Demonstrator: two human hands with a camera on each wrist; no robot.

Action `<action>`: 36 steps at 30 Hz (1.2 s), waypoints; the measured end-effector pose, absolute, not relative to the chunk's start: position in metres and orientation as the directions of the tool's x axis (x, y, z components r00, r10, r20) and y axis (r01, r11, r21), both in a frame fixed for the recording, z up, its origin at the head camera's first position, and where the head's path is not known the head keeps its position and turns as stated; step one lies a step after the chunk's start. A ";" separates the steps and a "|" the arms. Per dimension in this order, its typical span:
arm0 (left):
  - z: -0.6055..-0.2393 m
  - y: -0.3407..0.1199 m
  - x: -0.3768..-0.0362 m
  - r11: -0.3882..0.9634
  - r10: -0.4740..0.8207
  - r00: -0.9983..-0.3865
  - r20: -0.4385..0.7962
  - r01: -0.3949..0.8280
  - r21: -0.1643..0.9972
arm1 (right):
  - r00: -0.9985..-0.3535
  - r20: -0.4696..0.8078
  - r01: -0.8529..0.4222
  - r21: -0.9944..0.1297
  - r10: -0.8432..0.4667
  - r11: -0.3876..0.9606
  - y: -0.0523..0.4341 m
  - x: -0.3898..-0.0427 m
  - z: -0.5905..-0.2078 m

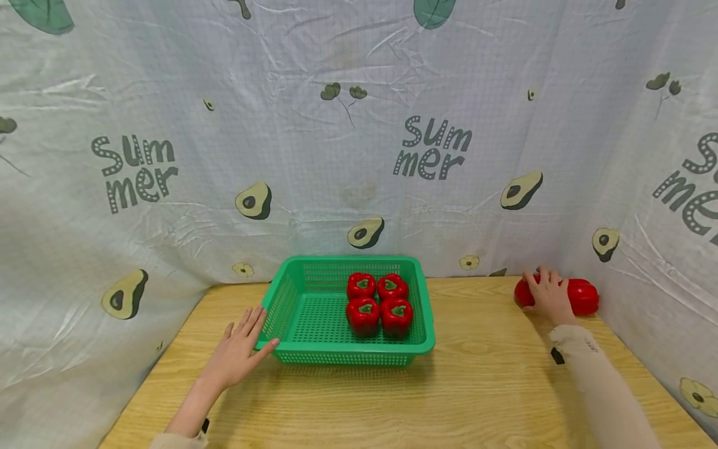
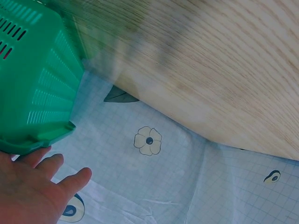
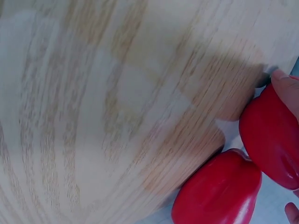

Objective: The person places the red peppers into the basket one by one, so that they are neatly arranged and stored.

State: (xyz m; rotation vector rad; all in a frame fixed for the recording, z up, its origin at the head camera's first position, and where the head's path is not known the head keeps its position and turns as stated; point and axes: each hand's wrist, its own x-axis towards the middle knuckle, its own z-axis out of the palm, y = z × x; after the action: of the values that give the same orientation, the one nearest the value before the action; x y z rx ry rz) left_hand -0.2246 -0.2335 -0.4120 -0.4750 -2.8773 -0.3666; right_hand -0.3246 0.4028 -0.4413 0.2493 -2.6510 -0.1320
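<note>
Pepper (image 1: 524, 293) glossy red, your right hand (image 1: 546, 296) hiding its middle | fingers (image 1: 541, 277) curled over it | left hand (image 1: 241, 349) flat against basket (image 1: 283, 299)

6 red peppers (image 1: 363, 315); 1 green basket (image 1: 280, 305); 2 hands (image 1: 238, 349).

The head view looks forward and down from above the near edge of the wooden table (image 1: 477, 386), taking in the whole top and the printed cloth (image 1: 348, 156) hung behind and at both sides.

The left wrist view sits very close to the green basket (image 2: 32, 88), whose corner fills its upper left, with the table edge and cloth beyond (the same basket stands mid-frame in the head view (image 1: 291, 299)).

The right wrist view hovers just over the tabletop, with two red peppers (image 3: 219, 191) at its lower right; the head view shows them at its far right (image 1: 583, 296).
</note>
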 end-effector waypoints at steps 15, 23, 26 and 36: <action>-0.410 -0.233 -0.225 0.917 0.291 -0.921 0.258 0.345 0.199 | -0.888 0.377 -0.138 0.327 -0.263 0.935 0.394 -0.322 -0.435; -0.412 -0.232 -0.227 0.917 0.293 -0.924 0.244 0.344 0.201 | -0.902 0.363 -0.112 0.324 -0.233 0.940 0.392 -0.316 -0.435; -0.414 -0.233 -0.228 0.918 0.292 -0.924 0.248 0.344 0.200 | -0.899 0.368 -0.117 0.319 -0.236 0.941 0.393 -0.313 -0.436; -0.414 -0.234 -0.226 0.917 0.295 -0.923 0.246 0.346 0.199 | -0.927 0.288 -0.162 0.269 -0.239 0.950 0.387 -0.298 -0.431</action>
State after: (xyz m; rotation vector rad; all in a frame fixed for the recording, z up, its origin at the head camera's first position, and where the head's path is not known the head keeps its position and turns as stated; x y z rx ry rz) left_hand -0.2261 -0.2341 -0.4137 -0.4855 -2.8673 -0.3539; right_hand -0.2979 0.3868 -0.4309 0.2938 -2.7820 -0.3454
